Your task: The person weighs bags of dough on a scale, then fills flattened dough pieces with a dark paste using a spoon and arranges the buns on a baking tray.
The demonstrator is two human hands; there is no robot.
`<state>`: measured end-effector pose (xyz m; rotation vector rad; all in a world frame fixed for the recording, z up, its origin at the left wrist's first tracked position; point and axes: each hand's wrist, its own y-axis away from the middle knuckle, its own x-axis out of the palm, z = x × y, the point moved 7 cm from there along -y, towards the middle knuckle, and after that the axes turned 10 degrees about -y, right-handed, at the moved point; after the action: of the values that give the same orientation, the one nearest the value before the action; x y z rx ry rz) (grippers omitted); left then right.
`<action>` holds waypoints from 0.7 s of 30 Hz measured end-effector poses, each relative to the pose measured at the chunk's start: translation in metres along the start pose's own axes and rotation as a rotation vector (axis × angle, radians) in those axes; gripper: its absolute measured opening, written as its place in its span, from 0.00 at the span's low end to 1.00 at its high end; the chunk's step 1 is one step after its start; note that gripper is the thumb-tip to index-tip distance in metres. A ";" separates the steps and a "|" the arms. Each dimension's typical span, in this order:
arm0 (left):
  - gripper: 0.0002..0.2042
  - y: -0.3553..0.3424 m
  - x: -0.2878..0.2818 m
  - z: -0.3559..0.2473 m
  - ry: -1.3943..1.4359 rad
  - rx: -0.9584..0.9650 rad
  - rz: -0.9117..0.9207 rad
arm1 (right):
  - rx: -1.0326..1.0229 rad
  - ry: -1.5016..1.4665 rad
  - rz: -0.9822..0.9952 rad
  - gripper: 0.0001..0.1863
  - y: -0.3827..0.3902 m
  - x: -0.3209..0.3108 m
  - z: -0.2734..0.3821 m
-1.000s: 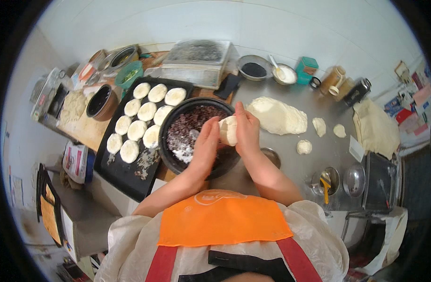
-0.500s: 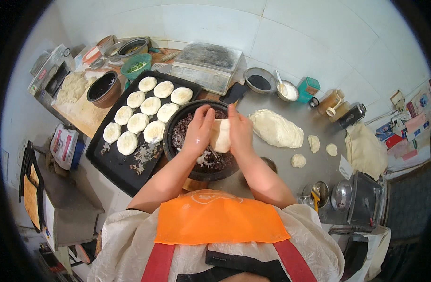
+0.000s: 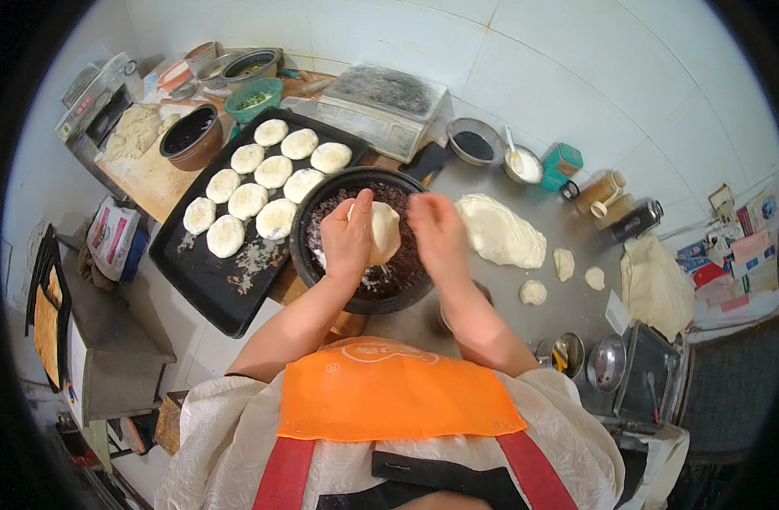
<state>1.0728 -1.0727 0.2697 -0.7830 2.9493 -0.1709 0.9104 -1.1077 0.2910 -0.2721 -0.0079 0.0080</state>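
My left hand [image 3: 347, 242] is closed around a piece of pale dough [image 3: 384, 235], its thumb pointing up. Beneath it stands a dark round bowl [image 3: 309, 280] of purplish-brown crumbly filling [image 3: 389, 285] with white bits. My right hand [image 3: 438, 238] is just right of the dough, over the bowl's right rim, apart from it. Its fingers are bent and smeared by motion. Left of the bowl, a black baking tray [image 3: 194, 285] bears several round flat dough cakes [image 3: 248, 201].
On the metal worktop [image 3: 500, 293] to the right lie a large dough slab [image 3: 500, 231] and small dough pieces [image 3: 533, 292]. Behind are a scale [image 3: 377, 110], a bowl of black seeds [image 3: 473, 146] and a bowl of white powder [image 3: 525, 166]. Metal bowls [image 3: 606, 364] stand at the near right.
My right hand has come away from the dough, to the right. My left hand has turned more upright and still holds the dough. The view has shifted slightly.
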 end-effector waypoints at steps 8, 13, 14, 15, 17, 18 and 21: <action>0.25 -0.003 -0.007 0.021 0.058 -0.070 0.272 | 0.508 -0.521 -0.076 0.23 0.002 0.024 -0.026; 0.38 0.048 -0.007 0.033 0.604 -0.755 0.651 | 0.009 -0.206 0.444 0.19 0.016 0.059 0.002; 0.33 0.048 -0.014 0.037 0.687 -0.788 0.588 | -0.585 0.154 0.665 0.09 0.040 0.076 0.039; 0.27 0.044 -0.018 0.044 0.768 -0.822 0.529 | -0.772 0.334 0.790 0.09 0.067 0.088 0.052; 0.17 0.027 -0.039 0.054 1.002 -0.677 0.508 | -0.945 0.313 0.731 0.13 0.090 0.092 0.076; 0.17 0.012 -0.057 0.044 0.875 -0.533 0.352 | -0.908 0.276 0.688 0.14 0.089 0.088 0.078; 0.15 0.002 -0.114 -0.008 0.408 -0.178 0.083 | -0.564 0.333 0.562 0.16 0.065 0.054 0.061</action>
<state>1.1700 -1.0138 0.2831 -0.7174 3.4156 -0.0696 0.9636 -1.0279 0.3329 -0.8302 0.4027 0.5258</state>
